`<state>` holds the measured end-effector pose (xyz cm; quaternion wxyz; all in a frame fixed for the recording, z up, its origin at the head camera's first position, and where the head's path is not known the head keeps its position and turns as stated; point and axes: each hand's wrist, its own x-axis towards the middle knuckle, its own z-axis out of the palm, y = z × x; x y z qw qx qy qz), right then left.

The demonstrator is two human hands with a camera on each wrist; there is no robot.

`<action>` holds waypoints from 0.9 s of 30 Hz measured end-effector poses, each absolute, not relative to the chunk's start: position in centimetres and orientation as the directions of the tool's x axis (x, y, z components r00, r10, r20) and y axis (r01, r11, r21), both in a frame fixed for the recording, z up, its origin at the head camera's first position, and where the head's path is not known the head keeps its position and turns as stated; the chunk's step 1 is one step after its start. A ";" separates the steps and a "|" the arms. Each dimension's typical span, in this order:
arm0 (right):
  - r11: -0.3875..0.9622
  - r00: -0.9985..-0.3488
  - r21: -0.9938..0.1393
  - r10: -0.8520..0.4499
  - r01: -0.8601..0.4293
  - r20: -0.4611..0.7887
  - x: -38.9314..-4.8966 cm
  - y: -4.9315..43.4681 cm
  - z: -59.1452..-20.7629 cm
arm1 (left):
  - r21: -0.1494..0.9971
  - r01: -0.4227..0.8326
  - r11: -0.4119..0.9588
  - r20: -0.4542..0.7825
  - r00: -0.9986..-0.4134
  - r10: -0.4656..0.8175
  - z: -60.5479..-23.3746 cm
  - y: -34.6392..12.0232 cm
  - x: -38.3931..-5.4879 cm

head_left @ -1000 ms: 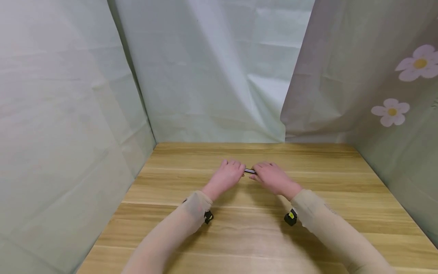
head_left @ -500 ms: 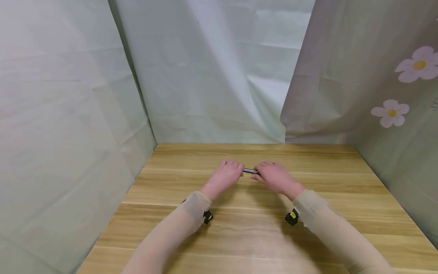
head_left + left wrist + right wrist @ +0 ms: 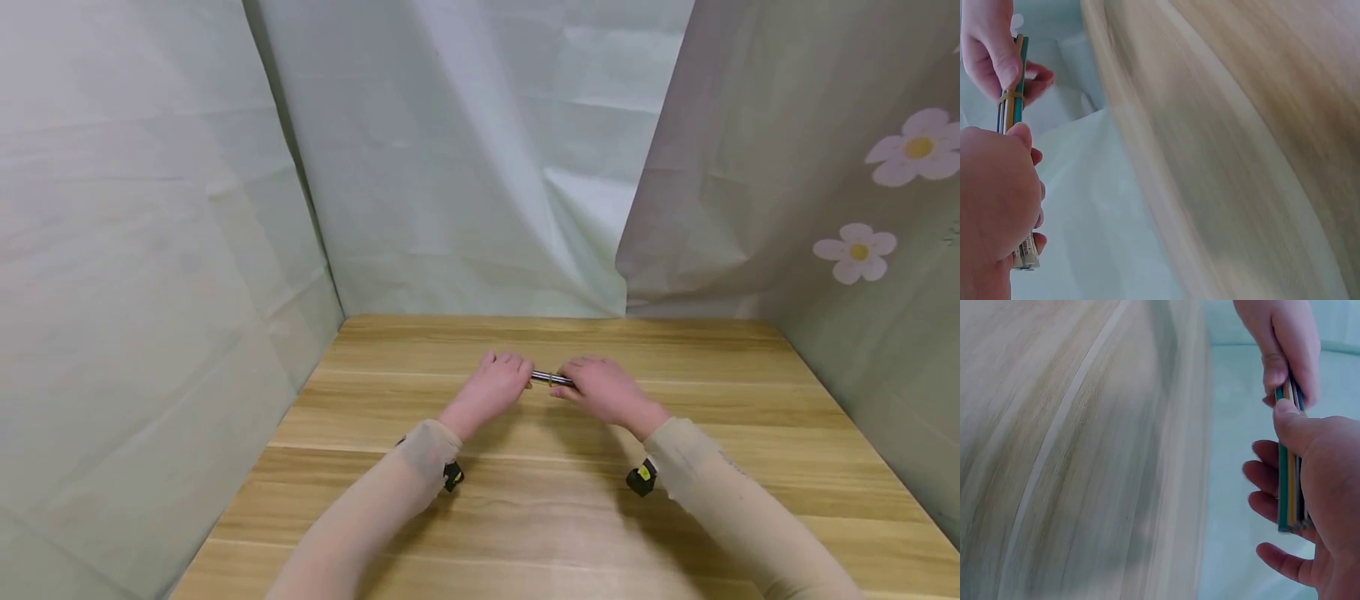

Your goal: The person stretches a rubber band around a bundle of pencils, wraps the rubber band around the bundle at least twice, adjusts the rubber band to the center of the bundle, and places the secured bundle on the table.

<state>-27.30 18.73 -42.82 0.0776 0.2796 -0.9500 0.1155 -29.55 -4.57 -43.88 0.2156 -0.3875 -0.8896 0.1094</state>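
Observation:
Above the table a bundle of thin pencil-like sticks [image 3: 1010, 115], teal, orange and dark, is held between both hands. A tan rubber band [image 3: 1011, 97] circles it near its middle, beside the right hand. My left hand [image 3: 495, 385] curls round one part; an end of the bundle sticks out below that hand in the left wrist view. My right hand [image 3: 1329, 469] holds the other part, thumb on top and fingers behind, the little finger spread away. In the head view only a short length of the bundle [image 3: 542, 377] shows between the hands.
The wooden table [image 3: 525, 517] spreads beneath both forearms. Pale cloth walls [image 3: 465, 167] close off the back and sides, with printed flowers [image 3: 855, 252] on the right. Small dark devices [image 3: 641, 477] are strapped at the wrists.
My right hand has shifted slightly to the right, widening the gap, so more of the bundle and its rubber band show between the hands. The left hand has barely moved.

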 end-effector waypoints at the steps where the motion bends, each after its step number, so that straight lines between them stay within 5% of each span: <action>1: 0.815 -0.828 -0.169 -0.520 -0.554 0.210 -27.3 18.7 -42.8 | -0.373 0.641 0.670 0.298 -0.602 0.741 -43.8 -4.5 -29.5; 9: 0.823 -0.837 -0.168 -0.515 -0.543 0.184 -27.5 18.2 -43.0 | -0.390 0.635 0.667 0.286 -0.605 0.743 -43.6 -3.9 -29.3; 18: 0.804 -0.828 -0.209 -0.518 -0.557 0.215 -27.4 18.8 -43.2 | -0.216 0.689 0.692 0.260 -0.643 0.721 -43.9 -4.4 -29.7; 27: 0.790 -0.805 -0.209 -0.506 -0.577 0.310 -27.5 19.2 -43.0 | -0.201 0.680 0.706 0.265 -0.656 0.707 -44.1 -5.0 -29.6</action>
